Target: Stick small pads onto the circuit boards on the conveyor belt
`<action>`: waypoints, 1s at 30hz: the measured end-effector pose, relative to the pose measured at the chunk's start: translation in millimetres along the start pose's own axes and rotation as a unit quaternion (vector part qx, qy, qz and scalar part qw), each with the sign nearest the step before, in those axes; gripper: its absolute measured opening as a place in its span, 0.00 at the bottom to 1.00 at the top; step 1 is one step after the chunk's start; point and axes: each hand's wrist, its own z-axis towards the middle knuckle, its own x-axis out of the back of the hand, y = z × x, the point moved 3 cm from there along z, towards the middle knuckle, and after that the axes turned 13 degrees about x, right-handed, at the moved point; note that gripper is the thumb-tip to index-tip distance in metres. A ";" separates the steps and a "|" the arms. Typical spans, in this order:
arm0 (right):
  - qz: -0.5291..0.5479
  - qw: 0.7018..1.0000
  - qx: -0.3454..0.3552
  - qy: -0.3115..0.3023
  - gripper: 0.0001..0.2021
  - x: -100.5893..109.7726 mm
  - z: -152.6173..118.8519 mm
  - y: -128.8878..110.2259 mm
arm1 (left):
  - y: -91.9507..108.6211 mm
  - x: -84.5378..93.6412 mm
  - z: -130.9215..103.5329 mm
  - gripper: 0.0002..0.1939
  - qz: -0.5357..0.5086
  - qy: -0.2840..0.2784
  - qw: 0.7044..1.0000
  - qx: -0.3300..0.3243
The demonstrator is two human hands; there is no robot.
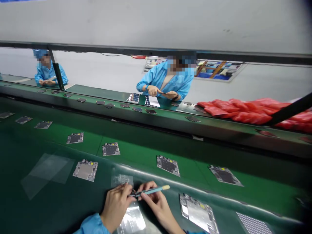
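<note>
My left hand is closed in a pinch, its fingertips near the dark end of a thin tool; whatever it grips is too small to make out. Across from it, my right hand is closed around this slim light-blue stick tool, which has a pale yellow end pointing right. Beneath both hands lies a shiny clear sheet. A smaller clear sheet with small marks is just beyond my left fingers. One circuit board rests to the left, and another circuit board lies right of my right hand.
Several boards, such as this dark one, lie along the green belt ahead. A translucent sheet is at left, a patterned sheet at lower right. Across the line, a co-worker handles a piece near red bags.
</note>
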 end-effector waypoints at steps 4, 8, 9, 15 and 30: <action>0.008 1.000 -0.003 0.006 0.15 -0.6 -0.9 2.5 | 0.2 1.2 -0.2 0.08 0.005 -0.005 1.000 -0.005; 0.013 1.000 -0.014 0.013 0.15 0.3 -0.3 3.7 | 2.2 4.5 0.1 0.09 0.007 0.010 1.000 -0.016; 0.013 1.000 -0.017 0.015 0.15 0.6 0.0 3.7 | 2.5 4.9 0.1 0.09 0.006 0.014 1.000 -0.018; 0.013 0.999 -0.026 0.015 0.16 2.1 1.6 3.0 | 1.9 2.2 0.0 0.05 0.001 0.008 1.000 -0.013; 0.050 0.996 -0.054 0.051 0.17 7.9 2.7 8.0 | -1.4 -2.9 -3.4 0.18 0.013 0.020 0.999 -0.023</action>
